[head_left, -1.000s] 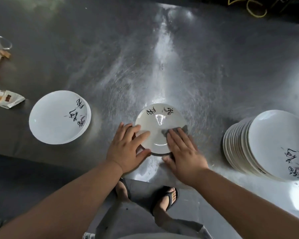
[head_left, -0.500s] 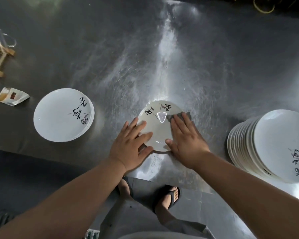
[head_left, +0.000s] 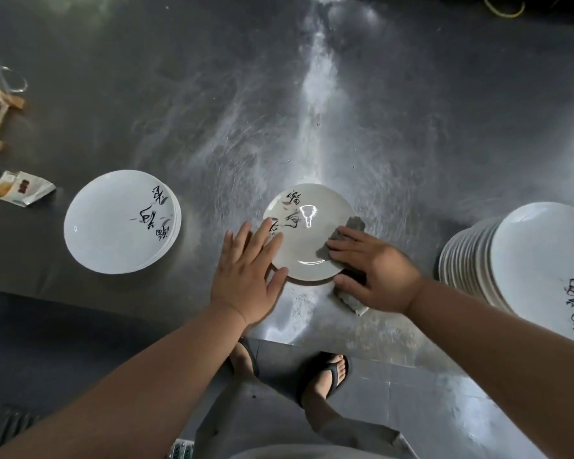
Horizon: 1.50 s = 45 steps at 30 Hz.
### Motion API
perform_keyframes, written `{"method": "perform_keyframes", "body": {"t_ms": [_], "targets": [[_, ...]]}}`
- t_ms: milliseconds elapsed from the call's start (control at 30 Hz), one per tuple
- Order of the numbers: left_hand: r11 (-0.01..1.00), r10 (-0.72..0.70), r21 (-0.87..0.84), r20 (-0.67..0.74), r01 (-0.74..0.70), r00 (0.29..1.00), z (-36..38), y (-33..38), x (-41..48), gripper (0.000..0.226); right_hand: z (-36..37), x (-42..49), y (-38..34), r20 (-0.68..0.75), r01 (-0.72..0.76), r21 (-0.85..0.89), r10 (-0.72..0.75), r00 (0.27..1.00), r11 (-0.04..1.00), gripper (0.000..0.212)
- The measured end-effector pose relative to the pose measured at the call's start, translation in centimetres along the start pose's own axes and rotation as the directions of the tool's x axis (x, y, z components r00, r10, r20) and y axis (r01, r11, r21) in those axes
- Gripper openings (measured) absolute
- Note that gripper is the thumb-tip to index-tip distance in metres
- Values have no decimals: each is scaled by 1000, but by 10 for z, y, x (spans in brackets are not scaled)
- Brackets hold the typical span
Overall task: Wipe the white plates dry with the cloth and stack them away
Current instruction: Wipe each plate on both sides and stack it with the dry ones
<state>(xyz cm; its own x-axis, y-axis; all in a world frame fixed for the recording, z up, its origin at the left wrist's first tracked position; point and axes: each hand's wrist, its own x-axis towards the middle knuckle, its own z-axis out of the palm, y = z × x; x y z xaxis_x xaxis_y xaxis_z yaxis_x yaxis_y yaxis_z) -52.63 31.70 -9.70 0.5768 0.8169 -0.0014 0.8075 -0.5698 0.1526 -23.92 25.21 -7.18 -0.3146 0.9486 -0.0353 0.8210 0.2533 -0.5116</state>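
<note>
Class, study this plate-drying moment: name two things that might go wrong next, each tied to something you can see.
The plate lies near the table edge, above sandalled feet; a push with the cloth might slide it off.
The right stack is fanned sideways; the right forearm might knock it.

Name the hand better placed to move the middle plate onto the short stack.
Left, probably. The left hand lies on the plate at its near-left rim, nearest the short stack; the right hand presses the cloth.

Both hands (head_left: 246, 276) on centre plate (head_left: 307, 233)
</note>
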Motion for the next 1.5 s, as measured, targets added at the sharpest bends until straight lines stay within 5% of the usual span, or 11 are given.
{"method": "perform_keyframes", "body": {"t_ms": [100,233,333,533,667,800,900,1000,1200,1300,1500], "targets": [[999,33,5,45,-33,998,1,-2,2,65,-3,4,11,52,44,-102,-39,998,994,65],[996,83,-16,7,-83,997,3,-3,2,64,-1,19,-4,105,-162,-260,194,975,952,90],[990,83,-108,-84,-92,993,7,-4,3,62,18,6,-51,147,-351,-221,387,910,910,95],[984,81,-145,-164,-105,983,8,-4,2,56,27,-18,-71,186,-216,-111,233,955,970,86],[989,61,-129,-125,-77,990,4,-4,2,49,6,14,-30,162,-290,-239,333,929,927,83],[976,76,-187,-168,-108,983,8,-5,1,42,25,6,-79,139,-398,-147,418,898,905,92],[973,95,-195,-130,-119,987,11,-6,2,43,38,-16,-99,230,-251,-78,262,937,965,92],[972,116,-188,-128,-139,985,11,-7,2,45,32,-19,-57,173,-109,-86,123,977,990,81],[976,109,-167,-186,-140,976,9,-6,0,38,23,10,-54,73,-386,-115,395,916,915,86],[966,90,-218,-217,-138,972,10,-6,-1,36,46,8,-99,109,-348,-95,357,928,933,91],[968,102,-210,-166,-136,981,5,-5,-1,34,30,-14,-79,-42,-195,-30,194,980,980,44]]}}
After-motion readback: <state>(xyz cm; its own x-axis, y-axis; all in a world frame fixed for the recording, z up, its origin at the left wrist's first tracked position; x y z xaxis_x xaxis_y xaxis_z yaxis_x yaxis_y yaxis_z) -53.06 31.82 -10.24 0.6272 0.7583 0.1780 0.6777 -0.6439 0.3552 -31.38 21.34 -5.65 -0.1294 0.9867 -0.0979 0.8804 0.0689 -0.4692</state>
